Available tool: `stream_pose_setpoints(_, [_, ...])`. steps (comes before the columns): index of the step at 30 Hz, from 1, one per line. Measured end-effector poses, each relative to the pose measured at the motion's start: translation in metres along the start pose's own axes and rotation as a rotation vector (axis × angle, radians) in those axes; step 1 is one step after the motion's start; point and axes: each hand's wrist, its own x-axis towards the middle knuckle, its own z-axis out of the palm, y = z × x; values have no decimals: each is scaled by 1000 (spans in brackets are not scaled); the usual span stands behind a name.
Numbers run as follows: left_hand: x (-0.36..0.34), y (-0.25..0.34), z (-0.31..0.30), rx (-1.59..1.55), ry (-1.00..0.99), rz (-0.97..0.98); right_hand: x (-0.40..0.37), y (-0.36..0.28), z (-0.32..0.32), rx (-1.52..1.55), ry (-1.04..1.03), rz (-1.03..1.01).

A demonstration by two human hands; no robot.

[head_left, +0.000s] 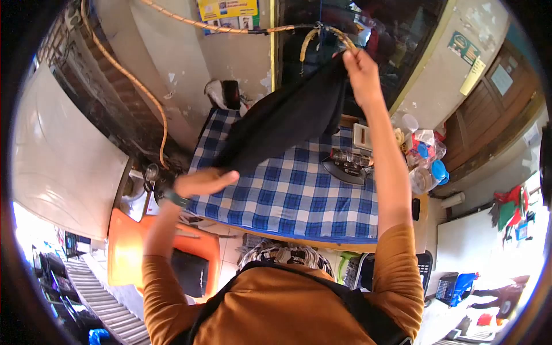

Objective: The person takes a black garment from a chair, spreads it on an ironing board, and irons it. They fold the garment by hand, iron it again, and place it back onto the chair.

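Note:
A black cloth (287, 118) hangs in the air, slanting over a table covered with a blue and white checked cloth (287, 195). Its upper right corner is pinched in my right hand (361, 72), high up near a wrapped cord. At the lower left end of the black cloth is my left hand (204, 183), with the thumb apart and pointing right; the fingers are partly hidden, and the cloth meets the hand there. A dark iron (345, 168) rests on the checked cloth, to the right, below a small white box (362, 137).
Plastic containers and a blue-lidded jug (424, 179) crowd the right end. An orange chair (127, 244) stands at the lower left. A wrapped cord (230, 29) runs across the top. Baskets (368, 270) sit below the table's front edge.

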Motion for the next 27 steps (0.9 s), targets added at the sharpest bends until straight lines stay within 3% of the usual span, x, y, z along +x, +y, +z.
stream_pose_setpoints(1, [-24,12,-25,50,280,254,16,-9,-12,-39,42,-23])
stream_pose_setpoints(2, [-44,37,-61,325,215,14,29,-20,-23,-18,79,-50])
stream_pose_setpoints(3, [-45,15,-84,331,366,155,41,-30,-32,4,113,-76])
stream_pose_setpoints(4, [-51,18,-112,547,447,61,52,-39,-42,13,124,-100])
stream_pose_setpoints(6, [-66,25,-151,615,762,246,69,-61,-61,-48,136,-94])
stream_pose_setpoints(7, [-74,40,-172,562,766,288,78,-63,-68,55,135,-184])
stream_pose_setpoints(8, [-82,46,-187,622,880,385,83,-70,-78,78,128,-123])
stream_pose_setpoints(9, [-93,61,-196,534,912,217,88,-79,-86,102,122,-61])
stream_pose_setpoints(11, [-101,51,-221,820,1161,393,86,-99,-96,203,71,-84])
stream_pose_setpoints(13, [-110,48,-238,797,1244,367,87,-104,-110,141,61,-60])
stream_pose_setpoints(15, [-112,33,-260,947,1346,518,89,-104,-121,135,-49,-162])
stream_pose_setpoints(19, [-124,34,-285,1289,1463,673,73,-112,-130,54,62,-168])
stream_pose_setpoints(23, [-113,34,-289,1308,1459,534,57,-99,-119,103,98,-58])
stream_pose_setpoints(25, [-95,10,-296,1052,1434,522,51,-93,-117,171,141,-21])
stream_pose_setpoints(26, [-78,27,-277,861,1414,724,60,-60,-114,135,136,-100])
stream_pose_setpoints(27, [-72,31,-279,808,1196,221,61,-32,-111,101,132,-179])
